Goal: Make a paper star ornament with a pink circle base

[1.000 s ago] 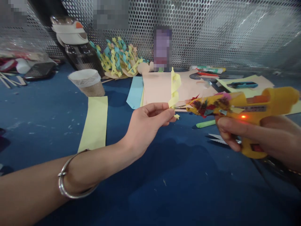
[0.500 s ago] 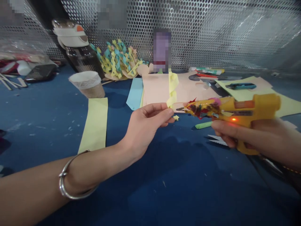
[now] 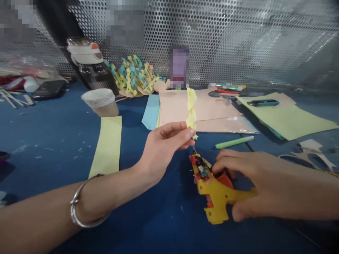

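Observation:
My left hand [image 3: 169, 143] pinches the lower end of a twisted yellow paper strip [image 3: 191, 102] between thumb and fingers. The strip stands upright above the fingertips. A small yellow paper star [image 3: 195, 137] shows just beside the thumb tip; whether it touches the hand I cannot tell. To the right, my right hand [image 3: 238, 176] grips the handle of a yellow hot glue gun [image 3: 215, 201]. The gun lies tilted low over the blue table, its nozzle pointing away from me near my left fingertips. Coloured scraps stick to its front.
Pink paper sheets [image 3: 174, 104] lie behind my hands, with a green stick [image 3: 234, 141] and scissors [image 3: 312, 155] at the right. A yellow paper strip [image 3: 107, 148], paper cup [image 3: 102, 104], bottle [image 3: 92, 67] and curly paper bunch [image 3: 135, 77] stand or lie leftward. A utility knife [image 3: 263, 102] rests on yellow paper.
My right hand has brought the glue gun down and left, turning its nozzle from leftward to away from me. My left hand keeps its pinch on the twisted strip. The view has shifted slightly.

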`<state>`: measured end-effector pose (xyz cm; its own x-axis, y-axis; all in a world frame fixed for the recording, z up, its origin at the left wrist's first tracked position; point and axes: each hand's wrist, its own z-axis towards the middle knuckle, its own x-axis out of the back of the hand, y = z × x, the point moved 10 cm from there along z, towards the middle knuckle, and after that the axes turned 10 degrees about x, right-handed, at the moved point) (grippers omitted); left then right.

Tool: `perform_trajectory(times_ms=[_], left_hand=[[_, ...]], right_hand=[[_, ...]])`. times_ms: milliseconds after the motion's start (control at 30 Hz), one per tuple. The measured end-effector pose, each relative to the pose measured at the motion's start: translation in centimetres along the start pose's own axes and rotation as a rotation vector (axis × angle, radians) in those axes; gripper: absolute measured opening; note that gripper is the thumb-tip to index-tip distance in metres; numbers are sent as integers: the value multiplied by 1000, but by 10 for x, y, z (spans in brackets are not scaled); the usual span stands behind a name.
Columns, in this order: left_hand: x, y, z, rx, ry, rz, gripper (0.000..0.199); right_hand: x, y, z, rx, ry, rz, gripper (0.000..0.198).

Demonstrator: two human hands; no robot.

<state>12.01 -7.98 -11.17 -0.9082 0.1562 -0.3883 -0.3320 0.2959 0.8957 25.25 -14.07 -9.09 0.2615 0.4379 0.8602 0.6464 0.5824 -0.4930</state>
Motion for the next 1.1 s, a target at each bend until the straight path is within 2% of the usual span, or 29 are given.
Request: perform_trajectory(times_ms=[67, 133, 167, 233, 333, 533, 833, 1100], left_hand=[[-9, -3, -3, 28, -72, 11, 9], [-17, -7, -5, 54, -135, 10, 7], [-20, -8, -6, 68, -159, 9, 7], [-23, -12, -7, 95, -186, 10, 7], [-27, -16, -9, 113, -216, 19, 7], [-32, -19, -12, 111, -258, 37, 9], [-34, -20, -14, 133, -273, 33, 9], [-35, -22, -12, 134, -293, 19, 10]], right_hand=[[21, 3, 2, 0, 182, 82, 31], [46, 14, -2, -59, 436, 158, 17], [54, 20, -5, -92, 537, 205, 17], [58, 28, -6, -122, 641, 323, 17], [53, 29, -2, -113, 672, 463, 14], [49, 20, 1, -74, 694, 538, 7], [53, 16, 2, -55, 702, 427, 9], [51, 13, 6, -45, 684, 413, 11]])
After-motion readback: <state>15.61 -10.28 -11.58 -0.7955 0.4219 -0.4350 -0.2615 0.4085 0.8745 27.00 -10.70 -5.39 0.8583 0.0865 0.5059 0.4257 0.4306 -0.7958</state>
